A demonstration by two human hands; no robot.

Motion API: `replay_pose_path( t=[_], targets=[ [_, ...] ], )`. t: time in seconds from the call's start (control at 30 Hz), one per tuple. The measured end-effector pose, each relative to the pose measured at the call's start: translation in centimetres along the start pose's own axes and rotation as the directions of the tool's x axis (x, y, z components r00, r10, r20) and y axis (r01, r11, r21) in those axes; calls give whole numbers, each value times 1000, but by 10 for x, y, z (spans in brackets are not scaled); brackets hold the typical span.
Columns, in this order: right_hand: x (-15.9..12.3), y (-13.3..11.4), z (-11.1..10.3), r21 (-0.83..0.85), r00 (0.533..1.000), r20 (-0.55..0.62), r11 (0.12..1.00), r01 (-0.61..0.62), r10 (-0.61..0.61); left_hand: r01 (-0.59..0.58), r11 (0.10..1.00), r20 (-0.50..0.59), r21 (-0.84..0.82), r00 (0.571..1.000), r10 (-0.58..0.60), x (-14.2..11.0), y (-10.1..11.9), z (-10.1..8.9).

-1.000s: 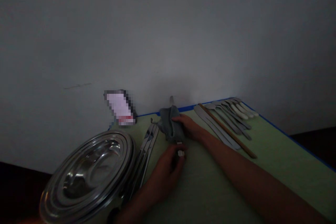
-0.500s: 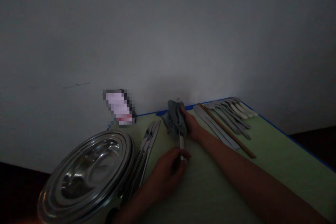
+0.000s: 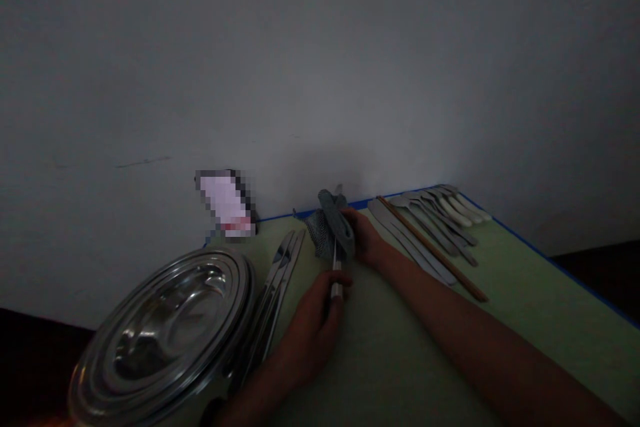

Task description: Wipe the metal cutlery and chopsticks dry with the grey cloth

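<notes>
My left hand [image 3: 316,315] is closed round the pale handle of a table knife [image 3: 337,288], which points away from me. A grey cloth [image 3: 336,221] is folded round the knife's blade, and only the blade's tip shows beyond it, near the wall. My right hand [image 3: 364,237] grips the cloth from its right side, pressing it against the blade; some of its fingers are hidden behind the cloth. To the left of my left hand lie several silver table knives [image 3: 280,273], side by side.
A stack of shiny metal plates [image 3: 165,320] stands at the left. A phone [image 3: 227,203], blurred out, leans on the wall. At right lie two flat knives [image 3: 407,240], brown chopsticks [image 3: 435,253], metal spoons [image 3: 425,223] and white-handled cutlery [image 3: 455,210] on the green tabletop [image 3: 540,287].
The cloth in my right hand has slid along the knife and been refolded round the blade. My left hand shifted slightly right, then back left, still on the handle.
</notes>
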State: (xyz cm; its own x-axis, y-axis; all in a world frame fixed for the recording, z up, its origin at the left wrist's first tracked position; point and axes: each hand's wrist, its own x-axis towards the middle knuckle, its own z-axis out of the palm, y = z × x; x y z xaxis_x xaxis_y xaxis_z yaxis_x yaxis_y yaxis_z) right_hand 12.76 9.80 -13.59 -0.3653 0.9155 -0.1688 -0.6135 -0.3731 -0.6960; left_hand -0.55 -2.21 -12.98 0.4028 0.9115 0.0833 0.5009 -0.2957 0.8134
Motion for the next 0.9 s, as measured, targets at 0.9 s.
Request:
replay_pose_path(
  t=[0.9],
  targets=[
    [-6,3,1,-97,998,-21,994,52,-54,218,832,-5,-510,967,-256,12,-5,0]
  ],
)
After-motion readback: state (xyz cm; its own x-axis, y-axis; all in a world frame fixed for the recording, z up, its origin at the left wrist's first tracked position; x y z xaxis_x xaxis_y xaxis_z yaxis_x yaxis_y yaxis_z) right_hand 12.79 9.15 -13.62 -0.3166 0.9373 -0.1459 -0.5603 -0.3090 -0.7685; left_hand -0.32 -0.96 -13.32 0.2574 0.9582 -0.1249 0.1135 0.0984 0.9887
